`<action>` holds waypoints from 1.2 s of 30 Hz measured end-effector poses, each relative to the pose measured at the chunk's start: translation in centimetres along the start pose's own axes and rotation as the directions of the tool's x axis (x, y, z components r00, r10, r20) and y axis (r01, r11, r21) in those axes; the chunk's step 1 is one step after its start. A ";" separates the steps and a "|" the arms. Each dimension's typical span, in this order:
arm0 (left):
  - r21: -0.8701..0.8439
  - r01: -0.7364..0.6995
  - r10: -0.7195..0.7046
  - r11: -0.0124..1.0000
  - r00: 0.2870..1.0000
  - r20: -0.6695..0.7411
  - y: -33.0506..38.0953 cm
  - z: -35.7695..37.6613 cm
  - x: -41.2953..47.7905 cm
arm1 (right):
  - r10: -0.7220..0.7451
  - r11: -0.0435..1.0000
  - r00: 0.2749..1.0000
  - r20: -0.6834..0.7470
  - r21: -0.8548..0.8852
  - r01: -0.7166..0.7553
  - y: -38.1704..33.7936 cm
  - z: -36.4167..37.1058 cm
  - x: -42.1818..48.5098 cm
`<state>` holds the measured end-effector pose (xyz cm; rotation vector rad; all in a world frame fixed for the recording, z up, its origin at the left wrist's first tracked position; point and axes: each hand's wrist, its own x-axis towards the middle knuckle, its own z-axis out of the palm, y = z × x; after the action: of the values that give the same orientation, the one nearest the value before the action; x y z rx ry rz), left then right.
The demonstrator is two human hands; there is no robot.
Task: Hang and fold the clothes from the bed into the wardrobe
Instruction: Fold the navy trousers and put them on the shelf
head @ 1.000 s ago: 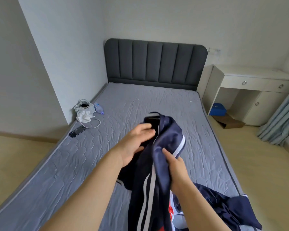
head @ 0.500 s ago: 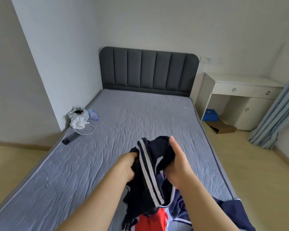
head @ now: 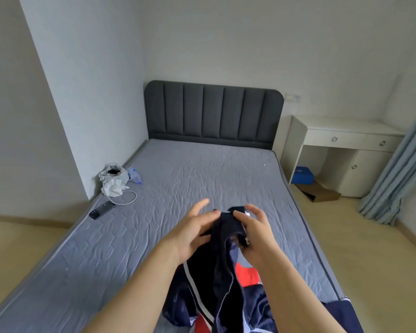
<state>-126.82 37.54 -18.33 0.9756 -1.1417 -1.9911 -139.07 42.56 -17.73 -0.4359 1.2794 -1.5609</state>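
A navy garment (head: 222,265) with white stripes and red patches hangs in front of me above the near end of the grey bed (head: 178,188). My right hand (head: 256,233) pinches its upper edge between thumb and fingers. My left hand (head: 192,230) presses against the garment's left side with fingers spread. More navy and red cloth (head: 257,308) lies bunched on the mattress below, partly hidden by my forearms. No wardrobe is in view.
A white plastic bag (head: 113,180), a water bottle (head: 135,175), a white cable (head: 127,199) and a black phone (head: 102,210) lie at the bed's left edge. A white desk (head: 346,140) with a blue box (head: 303,175) and cardboard under it stands right, beside a blue curtain (head: 399,169).
The view has tilted up and pulled back. The garment has dropped lower and my hands have shifted along its top edge; the left hand's fingers have opened out.
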 end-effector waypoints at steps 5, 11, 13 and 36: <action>0.428 -0.222 0.072 0.876 0.938 0.339 -0.9 -0.6 -0.5 | -0.042 0.997 0.998 0.044 0.066 0.039 -1.1 0.5 -0.1; 0.750 -0.062 0.372 0.659 0.893 -0.253 -1.7 -1.2 2.0 | -0.019 0.986 0.995 0.094 0.169 0.003 -1.0 1.2 0.4; 0.736 -0.065 0.398 0.673 0.871 -0.287 -1.0 -1.0 2.0 | -0.103 0.982 0.992 0.073 -0.153 0.113 -0.6 1.0 1.0; 0.966 -0.184 0.479 0.181 0.875 0.077 14.4 -0.9 3.5 | -0.600 0.760 0.797 0.066 -0.266 0.593 -15.4 6.7 2.0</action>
<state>-125.55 28.31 -6.82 1.2905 -2.2654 -0.5435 -141.95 36.09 -2.43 -1.0990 1.4666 -1.9142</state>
